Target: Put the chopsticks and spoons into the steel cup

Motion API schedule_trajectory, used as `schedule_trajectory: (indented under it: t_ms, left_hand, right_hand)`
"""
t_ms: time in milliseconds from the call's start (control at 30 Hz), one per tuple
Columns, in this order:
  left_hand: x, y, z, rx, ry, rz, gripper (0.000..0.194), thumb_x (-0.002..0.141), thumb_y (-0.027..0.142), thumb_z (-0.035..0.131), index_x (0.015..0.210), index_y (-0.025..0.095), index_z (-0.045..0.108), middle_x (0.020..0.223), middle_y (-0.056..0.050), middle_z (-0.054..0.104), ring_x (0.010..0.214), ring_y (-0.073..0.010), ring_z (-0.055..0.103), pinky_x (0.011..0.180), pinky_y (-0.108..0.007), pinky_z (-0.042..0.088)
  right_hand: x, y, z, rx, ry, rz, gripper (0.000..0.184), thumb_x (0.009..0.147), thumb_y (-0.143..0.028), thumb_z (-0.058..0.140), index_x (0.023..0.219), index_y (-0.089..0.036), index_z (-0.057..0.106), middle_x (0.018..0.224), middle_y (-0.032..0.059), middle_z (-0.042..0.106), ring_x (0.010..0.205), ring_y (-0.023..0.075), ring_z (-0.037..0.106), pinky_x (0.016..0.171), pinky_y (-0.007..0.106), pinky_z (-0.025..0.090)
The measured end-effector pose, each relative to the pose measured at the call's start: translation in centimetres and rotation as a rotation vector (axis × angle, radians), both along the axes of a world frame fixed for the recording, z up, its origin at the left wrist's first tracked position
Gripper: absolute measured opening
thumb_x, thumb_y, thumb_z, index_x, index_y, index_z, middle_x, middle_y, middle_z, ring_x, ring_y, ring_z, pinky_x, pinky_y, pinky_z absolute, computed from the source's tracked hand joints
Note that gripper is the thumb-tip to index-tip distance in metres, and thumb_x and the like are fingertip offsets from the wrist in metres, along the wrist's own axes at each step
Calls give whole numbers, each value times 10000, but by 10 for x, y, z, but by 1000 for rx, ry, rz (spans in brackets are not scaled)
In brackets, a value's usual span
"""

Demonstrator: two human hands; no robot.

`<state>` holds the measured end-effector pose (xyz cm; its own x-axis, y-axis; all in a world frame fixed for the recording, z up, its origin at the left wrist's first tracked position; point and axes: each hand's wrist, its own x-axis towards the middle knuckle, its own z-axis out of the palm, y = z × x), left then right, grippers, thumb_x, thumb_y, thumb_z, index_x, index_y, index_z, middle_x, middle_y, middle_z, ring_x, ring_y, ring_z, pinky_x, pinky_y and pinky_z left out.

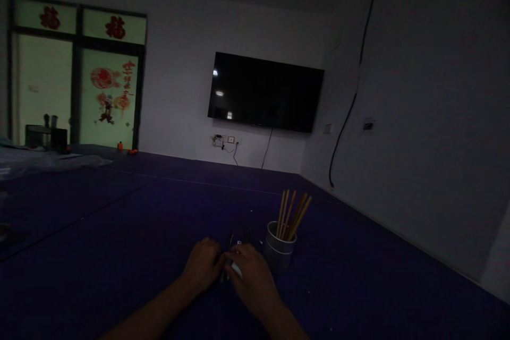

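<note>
Low in the middle of the head view, my two hands meet over the dark purple tabletop [151,218]. My left hand [204,264] is closed, its fingertips touching those of the other hand. My right hand [255,276] is closed too, with a small white piece [236,268] showing by its thumb. A thin dark object [230,240] sticks up between the hands; dim light and the fingers hide its kind. Just right of my right hand stands a grey cup [278,254] holding several thin wooden sticks [292,215], leaning to the right.
Clear plastic sheeting [51,162] lies at the far left, near a black box-like holder [58,138]. Small orange objects [120,146] stand at the back edge. Beyond are a wall-mounted television [265,93] and a hanging black cable [348,111].
</note>
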<state>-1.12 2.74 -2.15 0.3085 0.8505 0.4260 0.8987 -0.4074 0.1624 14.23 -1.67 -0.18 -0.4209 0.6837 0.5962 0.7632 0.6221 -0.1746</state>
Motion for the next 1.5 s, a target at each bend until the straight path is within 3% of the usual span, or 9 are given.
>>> schedule_trajectory:
  t_ms: [133,367,833,1333,1500]
  left_hand:
    - [2,-3,0,21,5,-14,283,896,301,377,752,170,583,799,-71,628,792,-204,564,722,-320,389]
    - [6,-16,7,-37,44,-71,247,889,330,391,849,175,579,922,-86,623,871,-223,552,756,-349,406]
    - [8,-12,4,-118,5,-22,263,888,331,368,857,166,571,950,-99,623,913,-233,547,776,-352,401]
    - [6,-7,0,32,-82,-73,309,912,270,334,715,173,550,728,-51,609,719,-183,553,675,-310,403]
    - [7,-5,-1,4,-49,-47,310,904,274,362,703,166,572,734,-65,621,730,-197,572,689,-316,401]
  right_hand:
    - [9,11,-11,-147,9,-97,292,773,-154,577,1038,-237,668,1117,60,637,1064,235,553,924,355,404]
    - [15,17,-19,-227,44,-141,329,769,-194,608,1093,-212,662,1182,83,621,1124,247,531,977,354,366]
    - [12,16,-14,-292,-6,-152,299,788,-195,588,1076,-212,669,1156,70,638,1124,229,533,983,318,342]
    - [14,17,-19,-234,5,-130,302,779,-190,587,1065,-233,673,1150,64,643,1084,243,558,945,351,376]
    - [13,15,-16,-260,-4,-143,306,778,-186,587,1070,-225,671,1150,67,642,1086,242,555,949,351,372]
